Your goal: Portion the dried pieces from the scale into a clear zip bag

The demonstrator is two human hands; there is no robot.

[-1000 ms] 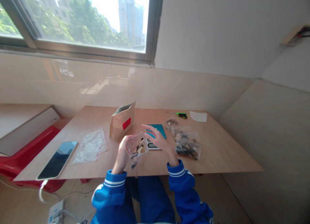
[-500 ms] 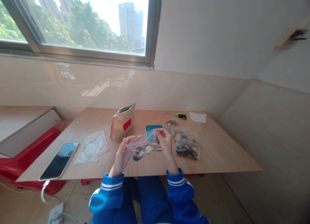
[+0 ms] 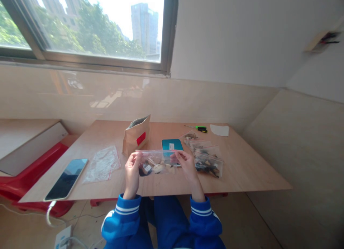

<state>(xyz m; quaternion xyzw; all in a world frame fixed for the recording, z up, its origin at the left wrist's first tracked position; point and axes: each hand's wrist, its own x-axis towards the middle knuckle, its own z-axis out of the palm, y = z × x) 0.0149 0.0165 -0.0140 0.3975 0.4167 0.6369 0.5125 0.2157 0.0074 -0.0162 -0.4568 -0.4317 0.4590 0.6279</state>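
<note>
I hold a small clear zip bag point(image 3: 157, 162) with brown and pale pieces inside, stretched level between both hands above the near part of the wooden table point(image 3: 247, 170). My left hand point(image 3: 132, 170) pinches its left top corner. My right hand point(image 3: 186, 164) pinches its right top corner. Just behind the bag lies a teal digital scale point(image 3: 172, 145). To the left of it stands a brown paper pouch point(image 3: 136, 135) with a red label, its top open.
Several filled clear bags point(image 3: 207, 159) lie right of the scale. A flat pile of empty clear bags point(image 3: 102, 163) and a phone point(image 3: 66, 178) lie at the left. A green-handled screwdriver point(image 3: 200, 128) and a white paper point(image 3: 219, 130) rest at the far edge.
The bag went from upright in my left hand to stretched flat between both hands. My right hand left the scale area and took the bag's right corner.
</note>
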